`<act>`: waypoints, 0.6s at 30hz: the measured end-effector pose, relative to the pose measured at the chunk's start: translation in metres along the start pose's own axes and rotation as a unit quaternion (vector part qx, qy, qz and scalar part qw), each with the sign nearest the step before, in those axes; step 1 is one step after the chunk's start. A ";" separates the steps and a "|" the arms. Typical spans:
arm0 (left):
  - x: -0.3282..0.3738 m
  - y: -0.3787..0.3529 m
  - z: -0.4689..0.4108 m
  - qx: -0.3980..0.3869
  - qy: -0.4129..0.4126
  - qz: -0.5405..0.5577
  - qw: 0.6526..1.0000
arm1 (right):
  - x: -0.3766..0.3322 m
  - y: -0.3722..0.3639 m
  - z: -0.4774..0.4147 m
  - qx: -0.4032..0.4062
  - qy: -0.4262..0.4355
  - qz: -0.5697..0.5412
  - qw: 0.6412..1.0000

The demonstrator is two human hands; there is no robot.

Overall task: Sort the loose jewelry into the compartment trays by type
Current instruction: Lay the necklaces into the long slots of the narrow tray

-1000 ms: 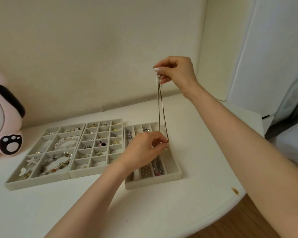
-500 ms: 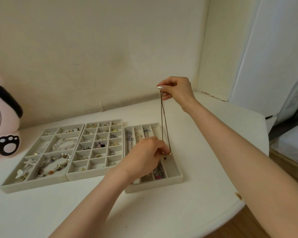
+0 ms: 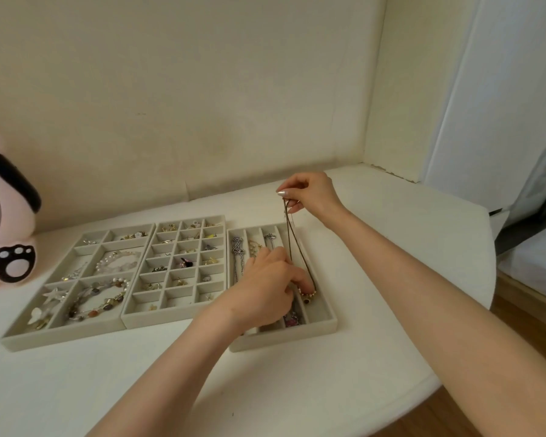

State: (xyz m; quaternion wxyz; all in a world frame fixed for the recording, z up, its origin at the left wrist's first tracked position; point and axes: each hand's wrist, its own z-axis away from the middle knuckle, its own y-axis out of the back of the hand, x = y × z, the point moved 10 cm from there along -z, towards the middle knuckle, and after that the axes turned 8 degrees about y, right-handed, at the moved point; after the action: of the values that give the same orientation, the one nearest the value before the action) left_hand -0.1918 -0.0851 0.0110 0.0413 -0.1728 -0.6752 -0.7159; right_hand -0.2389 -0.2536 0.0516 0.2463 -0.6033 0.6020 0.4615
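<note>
A dark cord necklace (image 3: pixel 298 247) with a gold beaded pendant (image 3: pixel 307 293) runs between both hands. My right hand (image 3: pixel 309 193) pinches its upper end just above the back of the right tray (image 3: pixel 325 323). My left hand (image 3: pixel 267 288) grips the lower end, and the pendant rests in the tray's rightmost long slot. That tray's other long slots hold chains, partly hidden by my left hand. A middle tray (image 3: pixel 130 313) of small cells holds earrings. The left tray (image 3: pixel 13 339) holds bracelets and larger pieces.
The three grey trays sit side by side on a white table (image 3: pixel 297 389). A pink fan with a paw print (image 3: pixel 7 244) stands at the far left. Walls close the back and right; the table's rounded edge drops to wood floor at lower right.
My right hand has come down from high above the table to just over the tray's back edge. The necklace's pendant end has dropped into the right slot with my left hand.
</note>
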 end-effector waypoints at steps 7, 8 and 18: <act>-0.002 0.004 -0.003 0.047 -0.001 -0.024 0.999 | 0.005 -0.004 0.001 0.001 0.002 -0.004 1.000; -0.002 0.005 -0.004 0.048 -0.001 -0.024 0.999 | 0.005 -0.003 0.001 0.002 0.001 -0.005 1.000; 0.004 0.008 0.000 0.029 -0.018 0.032 0.999 | 0.002 -0.002 0.002 0.004 0.005 -0.015 1.000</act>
State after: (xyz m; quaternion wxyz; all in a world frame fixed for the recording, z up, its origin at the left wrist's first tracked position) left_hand -0.1932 -0.0848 0.0197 0.0570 -0.2054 -0.6907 -0.6910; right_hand -0.2374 -0.2520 0.0485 0.2529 -0.6133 0.5961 0.4523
